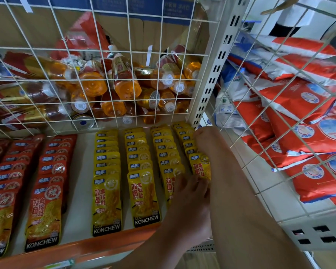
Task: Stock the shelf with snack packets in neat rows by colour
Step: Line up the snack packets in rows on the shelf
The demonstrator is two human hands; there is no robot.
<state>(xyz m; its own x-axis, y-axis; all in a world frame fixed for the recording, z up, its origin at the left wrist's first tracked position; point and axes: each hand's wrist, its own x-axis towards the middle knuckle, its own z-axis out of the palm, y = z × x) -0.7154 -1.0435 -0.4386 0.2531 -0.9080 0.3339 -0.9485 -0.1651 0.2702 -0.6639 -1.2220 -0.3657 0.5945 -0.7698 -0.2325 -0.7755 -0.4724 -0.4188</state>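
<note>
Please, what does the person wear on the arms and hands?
Nothing visible. The left forearm and the right forearm are bare, without sleeves. The left hand and the right hand have no gloves; no watch, bracelet or ring shows.

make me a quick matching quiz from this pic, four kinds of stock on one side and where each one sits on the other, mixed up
Things:
1. red snack packets
2. yellow snack packets
3. bottles
4. red and white bags

Places:
A. piled in the wire basket above the shelf
B. in rows on the left part of the shelf
C. stacked at the far right of the picture
D. in rows on the right part of the shelf

Pairs: 1-B, 2-D, 3-A, 4-C
</note>
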